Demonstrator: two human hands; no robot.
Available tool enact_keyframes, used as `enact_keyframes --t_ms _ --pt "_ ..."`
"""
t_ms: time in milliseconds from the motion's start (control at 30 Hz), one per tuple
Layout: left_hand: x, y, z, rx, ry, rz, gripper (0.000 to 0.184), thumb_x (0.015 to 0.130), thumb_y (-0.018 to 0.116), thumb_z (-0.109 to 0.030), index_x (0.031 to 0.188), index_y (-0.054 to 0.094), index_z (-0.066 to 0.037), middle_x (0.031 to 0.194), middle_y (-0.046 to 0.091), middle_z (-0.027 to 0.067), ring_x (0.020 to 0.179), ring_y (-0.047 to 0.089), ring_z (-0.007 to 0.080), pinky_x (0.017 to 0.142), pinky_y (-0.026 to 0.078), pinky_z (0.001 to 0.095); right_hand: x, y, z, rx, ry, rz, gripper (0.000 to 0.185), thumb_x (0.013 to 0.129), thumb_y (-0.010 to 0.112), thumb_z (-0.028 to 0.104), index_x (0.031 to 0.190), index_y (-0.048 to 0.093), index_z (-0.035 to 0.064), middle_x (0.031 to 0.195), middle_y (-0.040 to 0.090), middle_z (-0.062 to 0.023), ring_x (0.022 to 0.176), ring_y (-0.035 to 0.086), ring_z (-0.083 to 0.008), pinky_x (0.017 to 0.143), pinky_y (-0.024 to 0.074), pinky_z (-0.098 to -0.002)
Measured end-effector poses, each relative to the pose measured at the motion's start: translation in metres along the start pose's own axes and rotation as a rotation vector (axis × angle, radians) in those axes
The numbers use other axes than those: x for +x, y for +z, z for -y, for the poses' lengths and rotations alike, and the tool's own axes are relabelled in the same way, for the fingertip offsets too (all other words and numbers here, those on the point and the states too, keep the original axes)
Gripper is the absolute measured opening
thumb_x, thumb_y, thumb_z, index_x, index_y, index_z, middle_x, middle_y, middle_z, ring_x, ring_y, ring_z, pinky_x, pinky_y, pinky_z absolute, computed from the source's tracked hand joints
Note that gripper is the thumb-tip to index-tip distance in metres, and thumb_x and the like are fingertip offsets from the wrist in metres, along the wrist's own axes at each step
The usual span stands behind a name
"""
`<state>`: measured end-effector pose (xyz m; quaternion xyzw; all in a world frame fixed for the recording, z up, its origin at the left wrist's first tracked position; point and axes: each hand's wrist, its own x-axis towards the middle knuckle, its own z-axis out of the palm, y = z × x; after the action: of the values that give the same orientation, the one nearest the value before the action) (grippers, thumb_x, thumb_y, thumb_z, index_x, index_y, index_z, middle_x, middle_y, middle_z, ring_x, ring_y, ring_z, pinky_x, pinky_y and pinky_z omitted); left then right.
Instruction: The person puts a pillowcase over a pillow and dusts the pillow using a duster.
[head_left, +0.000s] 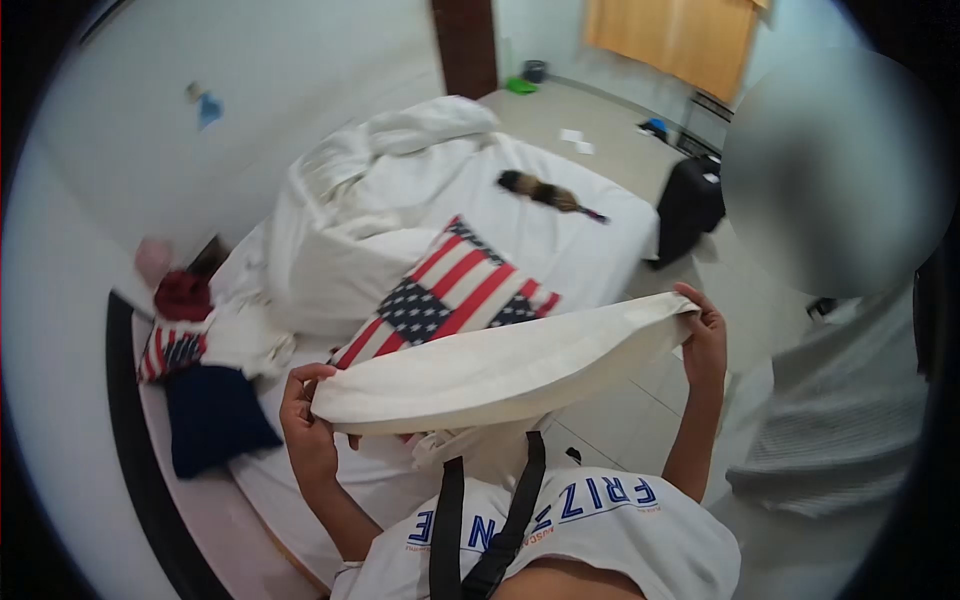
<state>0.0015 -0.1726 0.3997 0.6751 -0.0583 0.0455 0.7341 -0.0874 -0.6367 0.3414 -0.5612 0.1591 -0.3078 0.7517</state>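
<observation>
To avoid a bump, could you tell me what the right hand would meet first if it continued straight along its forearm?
Probably the black suitcase ahead of the right hand, though depth is unclear from one view.

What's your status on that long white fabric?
Left hand, right hand: gripping opposite ends. Long white fabric: held up between them. Red-white-blue flag-print cushion: partly hidden behind it.

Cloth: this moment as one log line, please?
left hand: grips cloth end; right hand: grips other end; cloth: spread between hands; flag pillow: on bed
</observation>
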Motion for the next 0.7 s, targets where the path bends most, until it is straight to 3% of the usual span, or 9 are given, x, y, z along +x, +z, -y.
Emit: enact_keyframes --t_ms 200,267,333,400,500,567,600,633,700 --pt "0.050 0.176 0.081 0.063 -0.089 0.456 0.030 0.080 0.043 0.007 0.104 0.055 -0.004 0.077 0.057 0.0070 0.050 0.055 0.0123 0.038 0.044 0.0253 -0.014 -0.200 0.040 -0.613 -0.225 -0.199 0.038 0.077 0.043 -0.012 0.111 0.059 -0.0026 0.094 0.064 -0.0095 0.075 0.066 -0.0157 0.058 0.0553 -0.0259" --pt "0.067 0.231 0.176 0.265 -0.351 0.736 0.024 0.081 0.048 0.003 0.103 0.056 -0.004 0.072 0.057 0.0064 0.049 0.058 0.0154 0.040 0.048 0.0276 -0.021 -0.279 0.016 -0.847 0.363 -0.053 0.041 0.073 0.047 -0.010 0.111 0.060 0.0011 0.085 0.065 -0.0115 0.057 0.065 -0.0201 0.048 0.0554 -0.0298" --pt "0.075 0.277 0.265 0.393 -0.617 0.871 0.020 0.081 0.053 0.000 0.100 0.058 -0.003 0.068 0.059 0.0075 0.051 0.062 0.0192 0.044 0.052 0.0314 -0.017 -0.349 -0.011 -1.056 0.824 0.082 0.040 0.070 0.057 -0.009 0.107 0.065 0.0038 0.089 0.068 -0.0084 0.064 0.067 -0.0217 0.054 0.0569 -0.0336" --pt "0.088 0.327 0.319 0.321 -0.776 0.866 0.017 0.080 0.055 -0.002 0.097 0.060 -0.001 0.067 0.062 0.0096 0.053 0.064 0.0223 0.047 0.056 0.0354 0.000 -0.391 -0.024 -1.224 0.589 0.175 0.039 0.067 0.064 -0.007 0.105 0.067 0.0038 0.092 0.069 -0.0066 0.068 0.067 -0.0216 0.059 0.0577 -0.0352" --pt "0.127 0.414 0.288 0.146 -0.408 0.848 0.019 0.078 0.057 -0.002 0.095 0.063 0.003 0.076 0.067 0.0147 0.060 0.068 0.0283 0.053 0.059 0.0409 0.031 -0.434 0.025 -1.206 0.197 0.150 0.040 0.067 0.070 -0.003 0.107 0.065 0.0000 0.093 0.068 -0.0070 0.082 0.066 -0.0183 0.073 0.0577 -0.0334" --pt "0.140 0.460 0.193 0.039 -0.218 0.781 0.027 0.080 0.046 0.004 0.099 0.065 -0.001 0.083 0.067 0.0128 0.067 0.069 0.0229 0.057 0.057 0.0303 0.049 -0.402 0.107 -0.781 0.185 -0.153 0.045 0.070 0.066 -0.009 0.114 0.061 -0.0014 0.108 0.065 -0.0079 0.088 0.066 -0.0179 0.074 0.0580 -0.0323" --pt "0.160 0.478 0.176 -0.109 0.100 0.852 0.033 0.079 0.043 0.007 0.101 0.066 -0.004 0.085 0.066 0.0064 0.070 0.066 0.0147 0.057 0.053 0.0251 0.055 -0.396 0.141 -0.824 0.022 -0.230 0.043 0.075 0.061 -0.010 0.117 0.059 -0.0018 0.117 0.062 -0.0111 0.098 0.064 -0.0194 0.078 0.0573 -0.0328" --pt "0.164 0.491 0.140 -0.126 0.081 0.796 0.039 0.079 0.041 0.008 0.104 0.067 -0.006 0.085 0.065 0.0015 0.073 0.061 0.0081 0.056 0.048 0.0221 0.051 -0.383 0.173 -0.993 -0.182 -0.339 0.044 0.076 0.056 -0.010 0.118 0.060 0.0010 0.119 0.061 -0.0104 0.100 0.064 -0.0197 0.081 0.0563 -0.0328" --pt "0.153 0.492 0.054 -0.060 0.577 0.656 0.043 0.079 0.039 0.011 0.109 0.065 -0.005 0.087 0.063 0.0043 0.074 0.056 0.0077 0.063 0.044 0.0216 0.019 -0.334 0.245 -1.251 -0.584 -0.499 0.047 0.077 0.052 -0.009 0.121 0.060 0.0052 0.124 0.060 -0.0102 0.106 0.062 -0.0223 0.089 0.0527 -0.0339"
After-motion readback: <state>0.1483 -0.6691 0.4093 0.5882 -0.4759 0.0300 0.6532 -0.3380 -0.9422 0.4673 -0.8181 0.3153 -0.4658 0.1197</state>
